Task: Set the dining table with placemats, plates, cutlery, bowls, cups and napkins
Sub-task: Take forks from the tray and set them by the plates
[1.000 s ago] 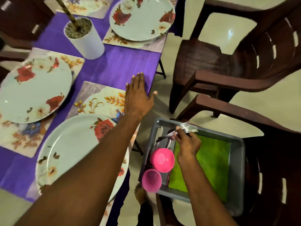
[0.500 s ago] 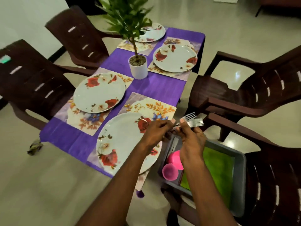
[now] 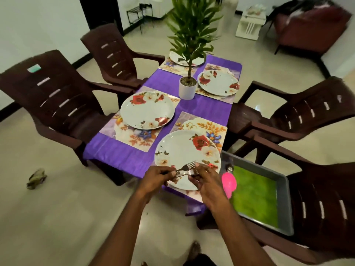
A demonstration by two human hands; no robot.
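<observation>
Both hands meet over the near right floral plate [image 3: 180, 150], which lies on a floral placemat [image 3: 207, 125]. My left hand [image 3: 159, 176] pinches the handle end of the metal forks [image 3: 187, 168]. My right hand [image 3: 204, 176] grips the same bunch near the tines. Three more floral plates sit on placemats: near left [image 3: 147, 112], far right [image 3: 218, 82], far left [image 3: 176, 58] partly behind the plant. A grey tray [image 3: 286, 189] on the chair to my right holds a green cloth [image 3: 255, 194] and pink cups [image 3: 228, 184].
A potted plant in a white pot [image 3: 187, 88] stands mid-table on the purple tablecloth [image 3: 209, 108]. Brown plastic chairs [image 3: 57, 100] surround the table on both sides. A small object [image 3: 36, 178] lies on the floor at left. A sofa [image 3: 311, 29] stands at the back right.
The view has pulled back and risen. My right hand lifted the forks out of the tray, my left hand joined it, and both now hold them lower over the near right plate.
</observation>
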